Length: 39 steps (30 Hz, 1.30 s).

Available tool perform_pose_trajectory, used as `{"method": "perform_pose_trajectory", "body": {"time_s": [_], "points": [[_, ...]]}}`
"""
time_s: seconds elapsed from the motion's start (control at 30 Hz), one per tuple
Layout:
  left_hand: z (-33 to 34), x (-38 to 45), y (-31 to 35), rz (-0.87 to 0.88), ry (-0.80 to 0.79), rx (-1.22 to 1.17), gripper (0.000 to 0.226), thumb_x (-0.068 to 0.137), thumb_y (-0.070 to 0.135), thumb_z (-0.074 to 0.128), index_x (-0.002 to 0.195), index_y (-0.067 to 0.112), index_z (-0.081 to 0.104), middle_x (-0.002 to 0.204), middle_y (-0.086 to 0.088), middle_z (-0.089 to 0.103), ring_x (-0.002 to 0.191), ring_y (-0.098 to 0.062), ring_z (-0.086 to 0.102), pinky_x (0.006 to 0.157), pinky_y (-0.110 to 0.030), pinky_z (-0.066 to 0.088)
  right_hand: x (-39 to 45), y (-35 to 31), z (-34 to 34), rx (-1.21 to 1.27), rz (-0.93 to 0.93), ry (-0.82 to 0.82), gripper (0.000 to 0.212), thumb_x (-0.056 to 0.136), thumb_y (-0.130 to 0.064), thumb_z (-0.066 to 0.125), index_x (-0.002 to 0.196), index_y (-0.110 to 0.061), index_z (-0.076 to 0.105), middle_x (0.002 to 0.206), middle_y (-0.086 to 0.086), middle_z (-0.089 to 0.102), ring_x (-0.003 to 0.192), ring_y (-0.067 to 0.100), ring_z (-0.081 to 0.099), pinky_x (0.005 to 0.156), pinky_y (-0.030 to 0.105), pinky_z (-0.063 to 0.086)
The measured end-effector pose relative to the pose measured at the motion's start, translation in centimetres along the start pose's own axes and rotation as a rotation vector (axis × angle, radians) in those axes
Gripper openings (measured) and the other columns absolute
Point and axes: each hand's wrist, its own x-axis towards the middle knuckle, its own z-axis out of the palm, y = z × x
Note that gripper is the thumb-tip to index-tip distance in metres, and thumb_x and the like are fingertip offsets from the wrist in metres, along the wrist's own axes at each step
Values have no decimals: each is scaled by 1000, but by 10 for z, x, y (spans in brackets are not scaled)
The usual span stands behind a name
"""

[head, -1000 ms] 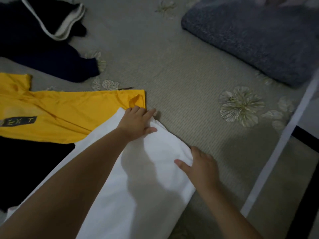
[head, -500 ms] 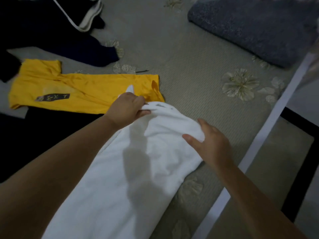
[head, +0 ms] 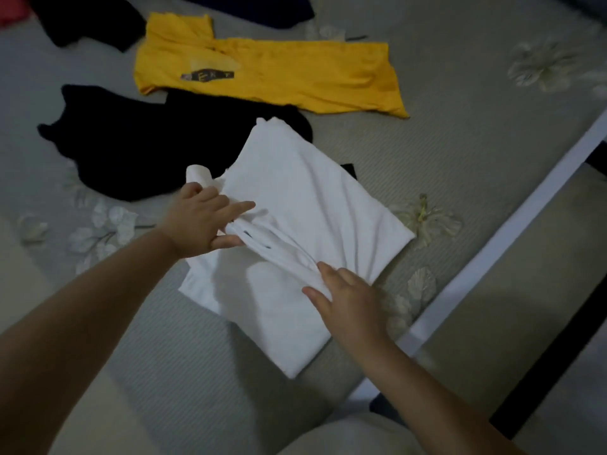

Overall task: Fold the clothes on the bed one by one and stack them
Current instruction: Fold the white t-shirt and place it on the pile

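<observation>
1. Nearest, the right hand [head: 348,300] lies on the white garment [head: 295,205], fingers fairly straight and a little spread, the fingertips pushed into a bunched ridge of cloth at the fold; it presses, it does not pinch.
2. Just beyond, the left hand [head: 203,221] meets the other end of that ridge. Its index finger points out straight over the cloth, the thumb sits below, and the gathered white edge is pinched between them. A small loose flap of white sticks up behind the knuckles.
3. The white garment is soft, matte cotton-like cloth, folded over into a rough rectangle set at a slant on the bed [head: 460,152], with shallow creases running from the ridge. Its far corner overlaps the black garment [head: 138,149].
4. The bed cover is grey-green with a fine ribbed weave and pale printed flowers. A white rail [head: 512,231] runs along its right edge.
5. The black garment lies flat and irregular in outline, left of and behind the white one; its surface detail is lost in the dark.
6. Farther off, the yellow shirt [head: 279,73] lies spread out lengthwise, smooth and faintly wrinkled, with a small dark printed label on the chest. It touches the black garment's far edge.
7. At the far edge, more dark clothing [head: 88,21] lies crumpled.
</observation>
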Motion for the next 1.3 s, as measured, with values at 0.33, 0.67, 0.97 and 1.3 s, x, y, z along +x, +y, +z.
{"method": "perform_pose_trajectory", "body": {"time_s": [0.33,0.67,0.97,1.3], "points": [[58,-129,58,-623,-554,-150,58,93,20,43,143,38,18,145,-9,24,138,-28,9,110,-54,-5,-93,-28,95,-116,-286,-225,52,59,-35,80,101,-6,69,70,-2,64,58,12,61,54,16,48],[54,-113,140,-1323,72,-1112,75,90,36,53,147,19,7,125,-20,51,111,-33,52,97,-39,40,-25,22,33,198,-37,-106,40,81,-26,54,106,3,65,99,22,63,95,15,54,84,25,45],[46,-42,176,-1698,339,-1400,95,80,33,67,145,34,-3,142,-15,18,125,-25,34,94,-19,24,103,68,37,-149,200,-547,82,82,-48,58,145,-37,7,136,20,38,122,32,40,97,35,35],[41,-86,169,-1453,191,-1260,86,88,29,57,145,27,-7,146,-1,29,125,-16,36,92,-15,25,-34,59,4,-140,414,-535,85,82,-43,61,147,-28,7,125,19,48,114,32,47,89,37,40]]}}
